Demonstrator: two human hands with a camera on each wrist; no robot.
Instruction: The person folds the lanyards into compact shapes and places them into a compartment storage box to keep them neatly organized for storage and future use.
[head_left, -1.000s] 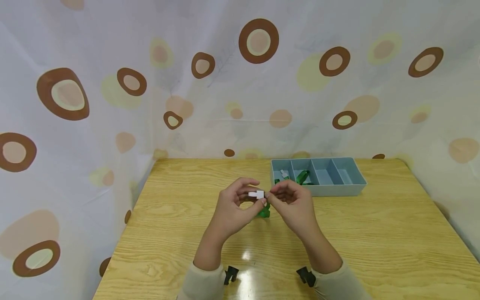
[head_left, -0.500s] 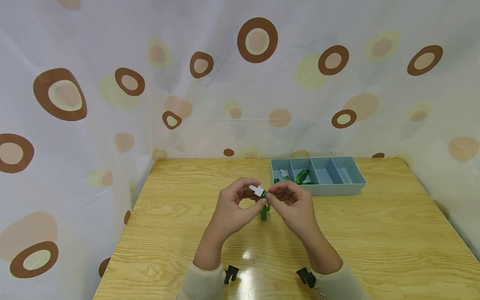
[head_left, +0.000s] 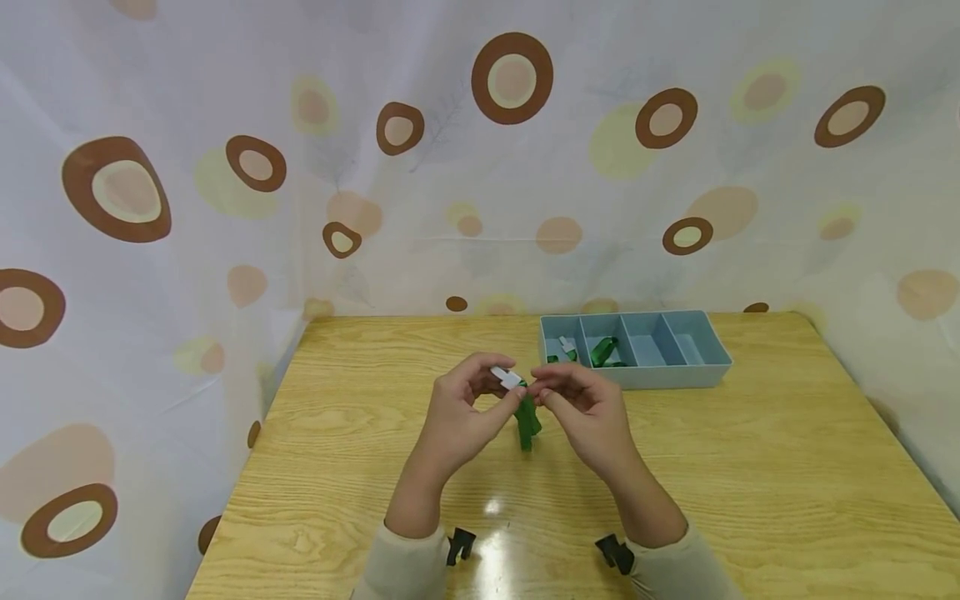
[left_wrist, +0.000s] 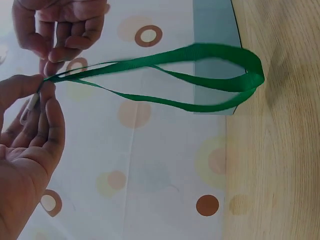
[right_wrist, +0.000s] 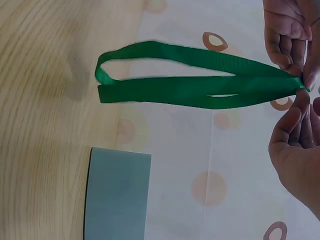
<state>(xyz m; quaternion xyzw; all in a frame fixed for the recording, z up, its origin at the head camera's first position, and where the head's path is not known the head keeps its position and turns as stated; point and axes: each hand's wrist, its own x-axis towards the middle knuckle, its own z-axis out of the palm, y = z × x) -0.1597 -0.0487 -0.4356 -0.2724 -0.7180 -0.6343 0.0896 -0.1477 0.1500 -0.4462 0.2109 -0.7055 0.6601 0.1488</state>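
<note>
A green lanyard (head_left: 527, 421) hangs as loops of flat ribbon beneath my two hands, above the table. My left hand (head_left: 467, 417) pinches its top, just by the white plastic clip (head_left: 506, 377), between thumb and index finger. In the left wrist view, the ribbon (left_wrist: 220, 52) spreads out from that pinch. My right hand (head_left: 588, 408) is close on the other side; its index fingertip is at the gathered ribbon in the right wrist view, while its thumb stands a little apart. Fingers partly hide the gathered top.
Behind the hands, a blue-grey tray (head_left: 667, 379) with compartments stands near the table's back edge. Green lanyards (head_left: 603, 352) lie in its two left compartments, one with a white clip (head_left: 566, 344). A patterned curtain (head_left: 420, 192) rises behind the wooden table (head_left: 360, 400).
The white clip has tilted, its free end now pointing up and left. The ribbon hangs lower and is more in sight. My right thumb has come away from the lanyard's top.
</note>
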